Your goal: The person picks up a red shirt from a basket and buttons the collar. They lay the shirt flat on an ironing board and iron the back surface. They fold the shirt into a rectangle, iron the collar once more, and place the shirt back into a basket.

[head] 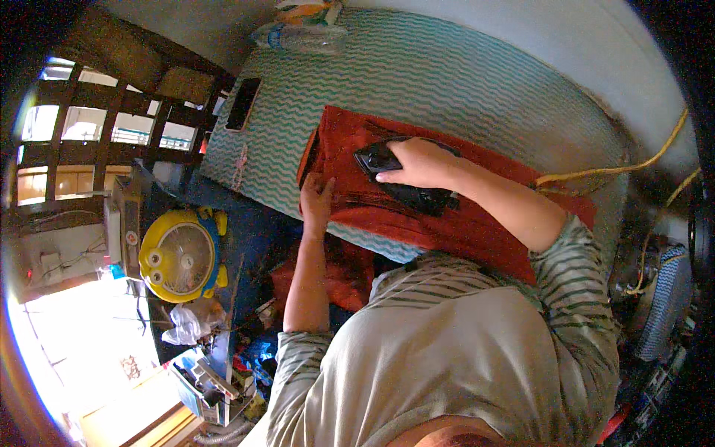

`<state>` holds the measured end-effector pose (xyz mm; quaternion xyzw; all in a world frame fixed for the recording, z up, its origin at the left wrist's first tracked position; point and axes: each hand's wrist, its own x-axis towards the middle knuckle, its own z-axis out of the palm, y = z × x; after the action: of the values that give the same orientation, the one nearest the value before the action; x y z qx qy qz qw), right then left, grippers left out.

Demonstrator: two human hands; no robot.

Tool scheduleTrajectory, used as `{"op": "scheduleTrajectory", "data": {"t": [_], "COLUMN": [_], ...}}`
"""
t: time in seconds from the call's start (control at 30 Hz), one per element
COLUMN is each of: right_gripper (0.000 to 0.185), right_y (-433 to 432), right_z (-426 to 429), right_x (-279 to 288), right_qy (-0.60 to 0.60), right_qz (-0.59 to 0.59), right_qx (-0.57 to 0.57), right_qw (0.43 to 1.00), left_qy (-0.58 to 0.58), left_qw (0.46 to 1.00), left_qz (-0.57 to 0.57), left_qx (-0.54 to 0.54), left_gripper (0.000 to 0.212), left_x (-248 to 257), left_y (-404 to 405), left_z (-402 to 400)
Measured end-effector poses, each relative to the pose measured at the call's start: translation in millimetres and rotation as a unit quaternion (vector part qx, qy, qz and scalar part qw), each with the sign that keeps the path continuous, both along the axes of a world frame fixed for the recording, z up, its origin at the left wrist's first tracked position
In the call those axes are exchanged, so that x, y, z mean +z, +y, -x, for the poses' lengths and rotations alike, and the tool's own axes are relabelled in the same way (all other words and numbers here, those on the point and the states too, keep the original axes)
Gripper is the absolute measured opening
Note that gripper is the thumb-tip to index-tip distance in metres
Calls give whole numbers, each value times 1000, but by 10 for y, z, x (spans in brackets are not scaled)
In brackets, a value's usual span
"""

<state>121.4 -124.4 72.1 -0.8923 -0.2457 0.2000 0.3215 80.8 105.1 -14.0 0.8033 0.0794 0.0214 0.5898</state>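
Observation:
A folded red cloth (346,139), likely a garment, lies across a table cover with green zigzag stripes (424,67). On top of it rests a black clothes iron (422,198), its handle gripped by my right hand (416,162). My left hand (317,195) touches the cloth's left edge, thumb raised apart from the fingers. Part of the iron is hidden beneath my right hand and forearm. More red fabric (346,274) hangs or lies below the table's near edge, at my lap.
A smartphone (243,104) lies at the table's left end, with a clear plastic bottle (304,38) at the far edge. The yellow cord (614,170) crosses at the right. Left of the table stand a yellow toy-shaped fan (181,258) and a white plastic bag (187,325).

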Motion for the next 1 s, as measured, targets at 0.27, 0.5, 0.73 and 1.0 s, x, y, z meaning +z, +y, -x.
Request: {"op": "scheduleTrajectory", "data": {"t": [0.27,0.5,0.73,1.0], "right_gripper": [44,45,48,54], "right_y": [345,-486,-1719,-2883], "right_z": [-230,286,868,1230], "right_x": [-155,331,-173,-59], "right_qy": [12,6,77,114], "right_qz": [52,-26,65,89], "right_qx": [3,-64,-240,-390], "right_qw": [999,998,965,909], "left_qy": [-173,-213,-283,-135], "left_qw": [957,904,860,776], "left_qz": [-234,-365,-424,-575], "left_qx": [20,60,-2,-220], "left_gripper": [11,18,16,57], "left_x": [-309,-449,-36,-342], "left_y": [72,184,-698,-1201], "left_z": [-21,68,-183,-366]}}
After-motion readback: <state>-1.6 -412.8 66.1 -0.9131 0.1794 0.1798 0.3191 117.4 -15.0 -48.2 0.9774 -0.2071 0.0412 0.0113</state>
